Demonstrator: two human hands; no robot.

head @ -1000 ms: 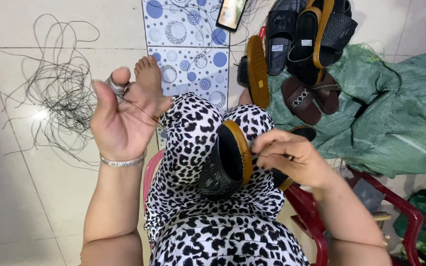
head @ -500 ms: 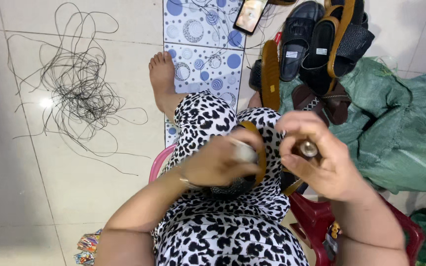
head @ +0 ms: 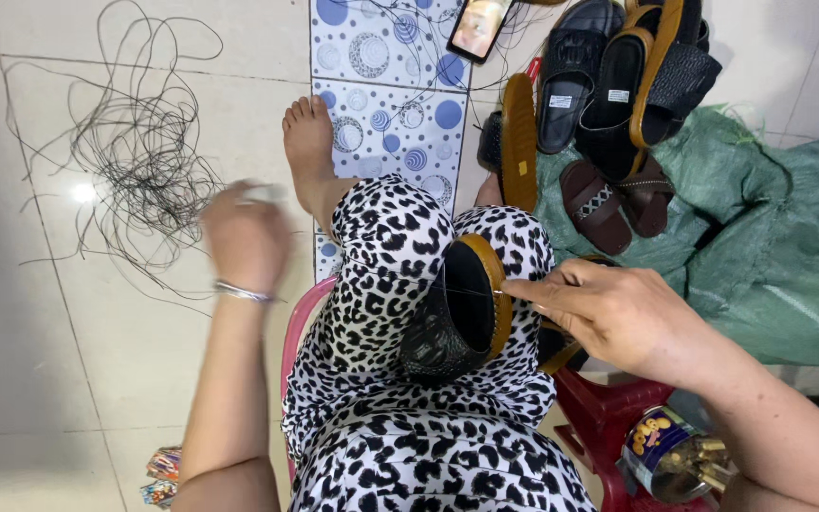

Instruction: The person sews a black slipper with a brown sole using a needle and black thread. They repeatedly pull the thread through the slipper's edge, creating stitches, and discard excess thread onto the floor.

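We see the sandal (head: 462, 318) lying on the lap, between the knees, which are covered with black and white spotted cloth (head: 400, 246). It stands on its edge, with the tan sole rim turned to the right and the dark woven upper to the left. It is just beside the right hand (head: 618, 318) and well apart from the left hand (head: 246, 237).

The right hand rests at the tan rim of the sandal. Its fingers (head: 547, 289) are stretched toward the rim and touch it, and the hand is only half closed, more pressing than gripping. A thin thread (head: 409, 278) runs from the sandal across the knee to the left.

The left hand is lifted out to the left, above the floor, with a bracelet (head: 239, 292) on the wrist. It is blurred, and we see only its back; the fingers seem curled in, but we cannot tell what it holds or if the thread reaches it.

On the floor behind the left hand lies a tangle of dark thread (head: 139, 166). A bare foot (head: 307, 147) rests on the patterned tile (head: 381, 57). To the right, more sandals (head: 618, 85) are piled on a green sack (head: 770, 246). A tin (head: 661, 455) stands on the red stool (head: 599, 408) under the right arm.
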